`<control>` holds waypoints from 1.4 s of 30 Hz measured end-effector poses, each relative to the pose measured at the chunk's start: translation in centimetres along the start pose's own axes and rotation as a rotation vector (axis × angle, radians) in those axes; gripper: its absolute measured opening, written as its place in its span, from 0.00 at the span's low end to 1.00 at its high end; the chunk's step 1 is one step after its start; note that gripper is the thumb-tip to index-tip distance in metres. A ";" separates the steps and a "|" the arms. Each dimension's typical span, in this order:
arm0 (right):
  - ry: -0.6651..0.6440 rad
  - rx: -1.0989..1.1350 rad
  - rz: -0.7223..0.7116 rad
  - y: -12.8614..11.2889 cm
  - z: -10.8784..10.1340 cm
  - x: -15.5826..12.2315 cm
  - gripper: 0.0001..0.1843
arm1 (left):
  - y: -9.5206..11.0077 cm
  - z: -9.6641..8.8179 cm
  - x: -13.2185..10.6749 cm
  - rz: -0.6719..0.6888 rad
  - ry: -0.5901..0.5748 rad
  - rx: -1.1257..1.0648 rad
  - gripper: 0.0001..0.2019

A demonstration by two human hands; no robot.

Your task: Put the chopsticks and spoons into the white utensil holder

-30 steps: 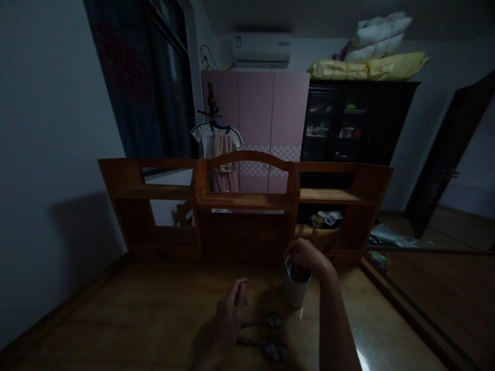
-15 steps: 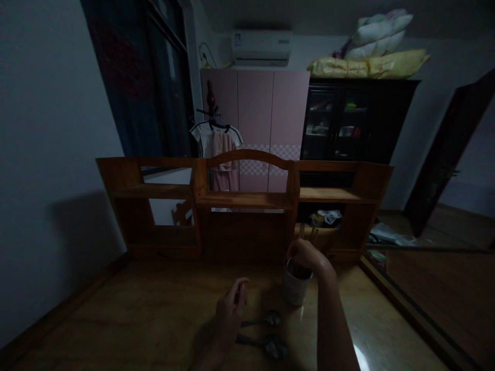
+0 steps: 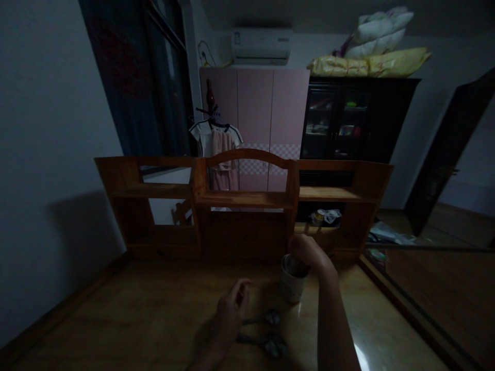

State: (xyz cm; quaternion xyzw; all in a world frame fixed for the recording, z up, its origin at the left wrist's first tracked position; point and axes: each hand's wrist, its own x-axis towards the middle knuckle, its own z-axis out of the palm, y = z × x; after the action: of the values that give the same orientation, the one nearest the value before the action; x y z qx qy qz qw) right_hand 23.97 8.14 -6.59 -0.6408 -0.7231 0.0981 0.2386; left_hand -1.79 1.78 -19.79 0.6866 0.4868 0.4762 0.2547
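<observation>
My right hand (image 3: 309, 252) is bent down over the mouth of the cup (image 3: 293, 287), fingers drawn close together among the thin sticks (image 3: 318, 235); my own knuckles hide the tips, so I can't tell whether they grip anything. My left hand (image 3: 231, 305) hangs half curled to the left of the cup, a small gap between thumb and fingers, nothing visible in it. I take this step to be handling what stands in the cup; as I judge it, the next move calls for a sure pinch and care not to tip the cup. Beside my left hand lie a farther spoon (image 3: 272, 317) and a nearer spoon (image 3: 275, 345), handles pointing towards it; whether it touches them I can't tell. The cup stands upright on the table (image 3: 135, 309), in front of the wooden shelf (image 3: 247, 199).
</observation>
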 end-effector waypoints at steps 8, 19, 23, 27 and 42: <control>0.126 0.091 -0.120 -2.0 -1.5 -0.8 0.09 | -1.2 0.8 -0.8 0.133 -0.284 0.251 0.23; 0.185 0.127 -0.155 -2.8 -1.9 -1.0 0.08 | -2.4 1.2 -0.8 0.252 -0.404 0.362 0.10; 0.165 0.146 -0.144 -3.1 -1.7 -1.0 0.08 | -2.7 1.2 -0.6 0.261 -0.318 0.416 0.09; 0.077 0.215 -0.172 -3.8 -1.3 -1.0 0.09 | -1.7 0.9 -0.3 0.152 -0.182 0.312 0.09; -0.550 0.458 -0.303 -7.7 2.8 -0.2 0.24 | 0.2 -0.6 0.0 -0.013 0.264 -0.071 0.15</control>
State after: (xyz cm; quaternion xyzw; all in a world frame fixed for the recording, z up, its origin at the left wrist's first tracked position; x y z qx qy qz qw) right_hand 15.89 7.20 -5.67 -0.4066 -0.8060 0.3885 0.1846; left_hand -2.23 1.63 -19.37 0.6055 0.5032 0.5776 0.2157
